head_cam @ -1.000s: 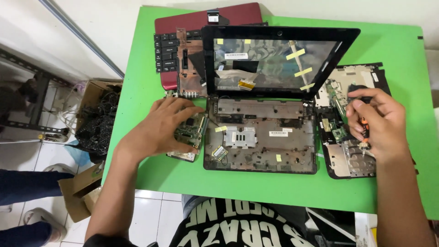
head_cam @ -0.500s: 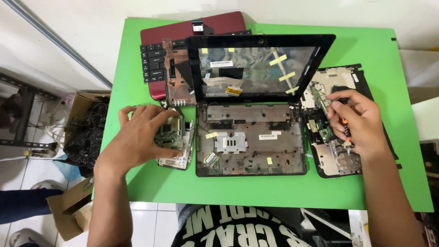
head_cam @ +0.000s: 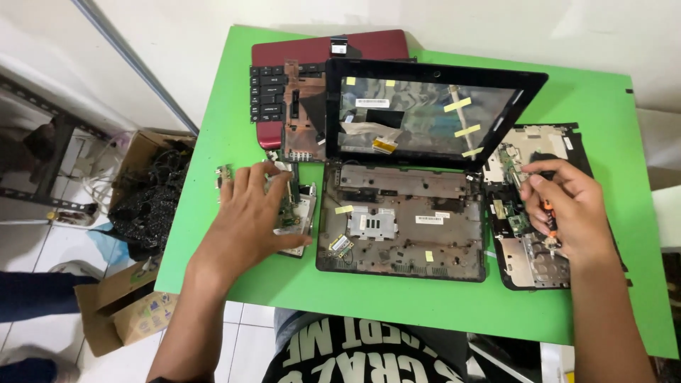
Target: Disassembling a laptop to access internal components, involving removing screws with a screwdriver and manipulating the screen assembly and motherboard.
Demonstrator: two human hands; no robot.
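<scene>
My left hand (head_cam: pixel 252 213) lies on a green circuit board (head_cam: pixel 294 213) at the left of the green table, its fingers wrapped over the board. In front of me sits a dismantled laptop base (head_cam: pixel 404 223), and its empty screen frame (head_cam: pixel 425 117) with yellow tape strips stands tilted behind it. My right hand (head_cam: pixel 567 209) grips a small orange-handled screwdriver (head_cam: pixel 549 221) over a black laptop cover panel (head_cam: pixel 532 213) at the right, tip pointing down toward the panel.
A red laptop lid with a loose black keyboard (head_cam: pixel 273 92) lies at the back left of the green table (head_cam: pixel 603 92). A cardboard box of black cables (head_cam: pixel 145 198) stands on the tiled floor to the left. Another person's leg shows at the far left.
My left hand has slid the circuit board a little to the left, away from the laptop base. My right hand stays over the cover panel with the screwdriver.
</scene>
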